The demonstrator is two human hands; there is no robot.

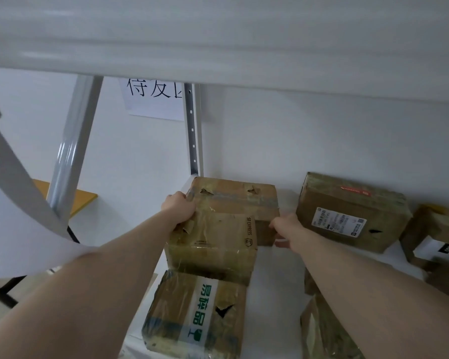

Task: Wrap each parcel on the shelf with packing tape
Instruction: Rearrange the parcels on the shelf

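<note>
A worn brown cardboard parcel (233, 203) with torn tape lies at the back left of the white shelf (278, 275). My left hand (178, 208) grips its left end and my right hand (285, 229) holds its right end. Right in front of it lies a second taped parcel (213, 250) marked SF EXPRESS, which my left hand also touches. No tape roll is in view.
A parcel with green-printed tape (197, 317) lies at the front left. A labelled box (353, 213) sits at the back right, more boxes (436, 239) at the far right and one (327, 332) at the front. The upper shelf board (218, 42) hangs overhead. An upright post (192, 130) stands behind.
</note>
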